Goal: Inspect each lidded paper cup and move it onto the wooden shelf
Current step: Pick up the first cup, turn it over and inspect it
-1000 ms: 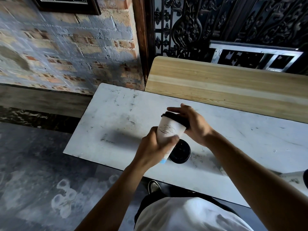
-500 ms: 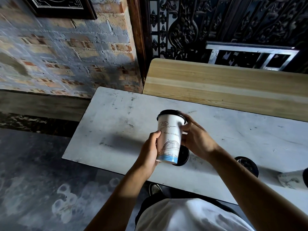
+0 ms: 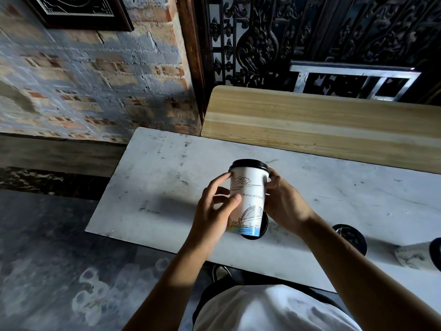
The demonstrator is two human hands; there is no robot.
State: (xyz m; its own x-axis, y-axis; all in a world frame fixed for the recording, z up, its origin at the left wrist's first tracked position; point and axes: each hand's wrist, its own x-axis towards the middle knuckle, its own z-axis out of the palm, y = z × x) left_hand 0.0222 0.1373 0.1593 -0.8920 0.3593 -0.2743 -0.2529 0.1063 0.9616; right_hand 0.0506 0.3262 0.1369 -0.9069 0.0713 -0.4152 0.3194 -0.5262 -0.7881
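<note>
A white paper cup (image 3: 249, 194) with a black lid and a printed bridge drawing is held upright above the white table (image 3: 167, 187). My left hand (image 3: 214, 211) touches its left side with fingertips and thumb. My right hand (image 3: 284, 204) grips its right side. Directly beneath the held cup a second cup (image 3: 259, 231) shows only part of its black lid. A third lidded cup (image 3: 352, 237) stands to the right behind my right forearm. A fourth cup (image 3: 415, 256) lies on its side at the right edge. The wooden shelf (image 3: 322, 125) runs behind the table.
A brick wall (image 3: 95, 80) rises to the left with a dark framed picture (image 3: 81, 13) on it. Behind the shelf stand a black ornate iron screen (image 3: 262, 37) and a metal frame (image 3: 353, 80). The floor (image 3: 43, 259) lies left of the table.
The cup has been turned from tilted to upright in my hands. My right hand left the lid and went to the cup's right side; my left hand loosened to a fingertip hold.
</note>
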